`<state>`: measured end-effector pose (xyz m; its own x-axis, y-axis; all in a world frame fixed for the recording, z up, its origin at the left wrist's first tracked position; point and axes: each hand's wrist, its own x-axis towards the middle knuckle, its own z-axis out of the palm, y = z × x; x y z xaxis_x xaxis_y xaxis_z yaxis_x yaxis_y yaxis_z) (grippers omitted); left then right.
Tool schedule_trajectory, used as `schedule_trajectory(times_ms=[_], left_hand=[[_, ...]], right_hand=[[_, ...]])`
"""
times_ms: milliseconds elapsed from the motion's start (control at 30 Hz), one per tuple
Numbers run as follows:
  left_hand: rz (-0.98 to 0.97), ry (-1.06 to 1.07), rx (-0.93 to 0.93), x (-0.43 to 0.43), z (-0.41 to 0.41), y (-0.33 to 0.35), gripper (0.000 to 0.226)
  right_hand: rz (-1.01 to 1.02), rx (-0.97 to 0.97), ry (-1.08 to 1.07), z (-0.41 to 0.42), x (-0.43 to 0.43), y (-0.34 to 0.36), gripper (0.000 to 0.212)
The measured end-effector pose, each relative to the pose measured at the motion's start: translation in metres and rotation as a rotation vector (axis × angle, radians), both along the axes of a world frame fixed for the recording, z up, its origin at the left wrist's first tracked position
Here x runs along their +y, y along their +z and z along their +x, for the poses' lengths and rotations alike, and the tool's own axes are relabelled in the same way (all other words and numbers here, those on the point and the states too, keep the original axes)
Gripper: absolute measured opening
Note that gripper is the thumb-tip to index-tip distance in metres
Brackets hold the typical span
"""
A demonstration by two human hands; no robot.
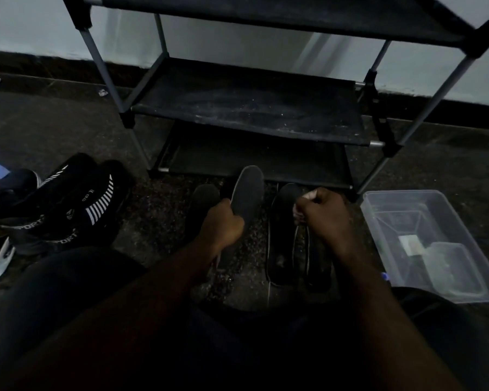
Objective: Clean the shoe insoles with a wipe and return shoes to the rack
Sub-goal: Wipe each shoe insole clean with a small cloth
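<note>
The left hand [223, 222] gripped a grey insole [247, 193] by its lower end. Beside it, the right hand [322, 214] clenched a pale wipe [309, 196], a black shoe [283, 249] lying on the floor beneath.

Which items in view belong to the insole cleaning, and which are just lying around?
Job: insole in left hand; wipe in right hand; black shoe on floor; shoe rack; sport shoes at left.
Lying about: clear plastic bin; paper scrap by wall.
</note>
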<state>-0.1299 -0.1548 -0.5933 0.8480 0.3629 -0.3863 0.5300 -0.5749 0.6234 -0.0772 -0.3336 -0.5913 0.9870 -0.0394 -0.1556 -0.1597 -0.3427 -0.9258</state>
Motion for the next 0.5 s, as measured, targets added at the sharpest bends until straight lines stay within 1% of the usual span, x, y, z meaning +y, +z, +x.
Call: schedule_trajectory(times_ms=[100,167,200,267,300,367,433,467,500], left_hand=[[-0.088,0.071,0.021,0.002,0.002,-0.011,0.03],[-0.12,0.068,0.04,0.002,0.002,-0.016,0.035],[-0.128,0.066,0.05,0.003,0.002,-0.018,0.04],[-0.097,0.059,0.072,0.007,0.001,-0.024,0.052],[-0.054,0.049,0.083,0.009,0.001,-0.026,0.055],[0.043,0.024,0.1,0.011,0.0,-0.028,0.054],[0.092,-0.01,0.102,0.011,-0.002,-0.029,0.047],[0.111,-0.036,0.104,0.01,-0.002,-0.029,0.044],[0.135,-0.062,0.107,0.009,-0.002,-0.03,0.042]], right_hand=[[-0.195,0.025,0.075,0.008,-0.002,-0.021,0.021],[-0.248,0.056,0.09,0.01,-0.002,-0.032,0.03],[-0.27,0.067,0.098,0.01,-0.002,-0.038,0.028],[-0.31,0.121,0.089,0.011,-0.002,-0.048,0.017],[-0.297,0.186,0.053,0.013,-0.004,-0.051,0.022],[-0.151,0.316,0.006,0.011,-0.009,-0.052,0.03],[-0.018,0.355,-0.078,0.012,-0.016,-0.053,0.035],[0.003,0.367,-0.116,0.014,-0.019,-0.055,0.037],[-0.025,0.376,-0.128,0.012,-0.02,-0.056,0.038]])
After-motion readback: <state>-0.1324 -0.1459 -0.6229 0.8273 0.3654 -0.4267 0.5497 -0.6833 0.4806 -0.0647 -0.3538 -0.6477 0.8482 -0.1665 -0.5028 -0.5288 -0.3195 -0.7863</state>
